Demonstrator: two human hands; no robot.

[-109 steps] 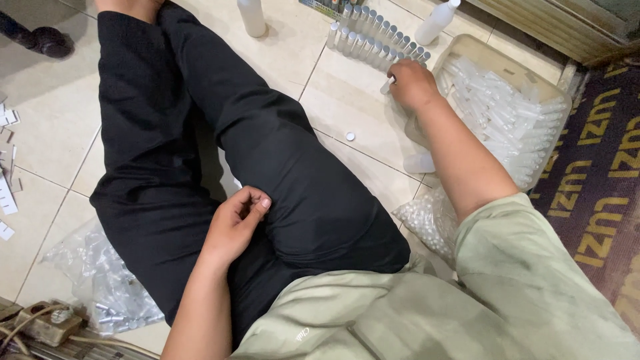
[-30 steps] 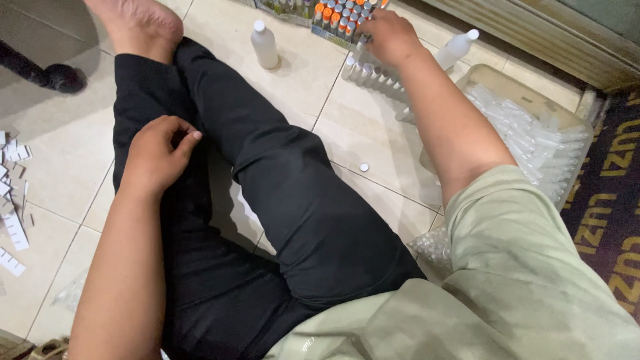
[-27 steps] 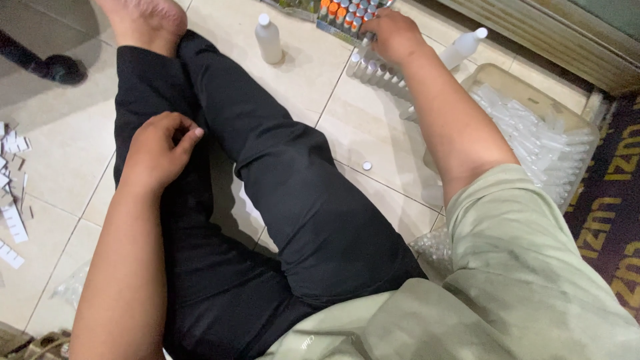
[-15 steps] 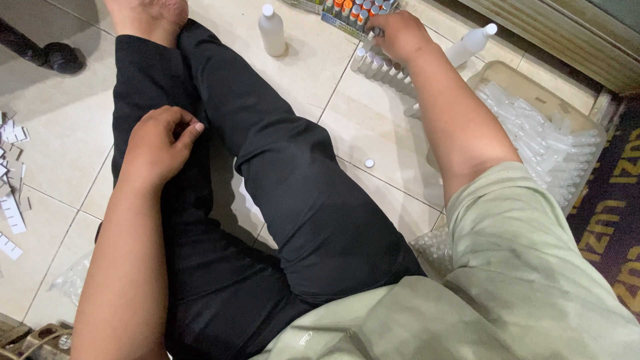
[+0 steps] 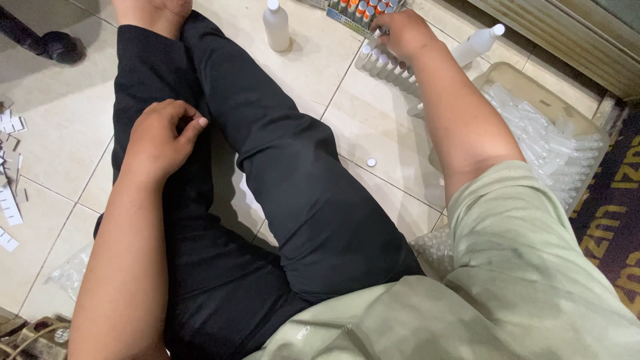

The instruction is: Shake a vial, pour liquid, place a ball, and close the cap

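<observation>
At the top centre of the frame, the right hand [image 5: 407, 33] rests its curled fingers on a row of small clear tubes [image 5: 387, 67] lying side by side on the tiled floor [image 5: 373, 127]; whether its grip pinches one cannot be told. Just above sits a tray of orange-capped tubes [image 5: 357, 10]. Left of centre, the left hand [image 5: 160, 140] lies loosely curled on a black trouser leg [image 5: 280, 167], holding nothing visible. A white bottle [image 5: 276, 25] stands nearby.

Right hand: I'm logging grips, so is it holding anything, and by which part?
The right hand rests over the row of small vials; whether its fingers grip one cannot be told.
</observation>
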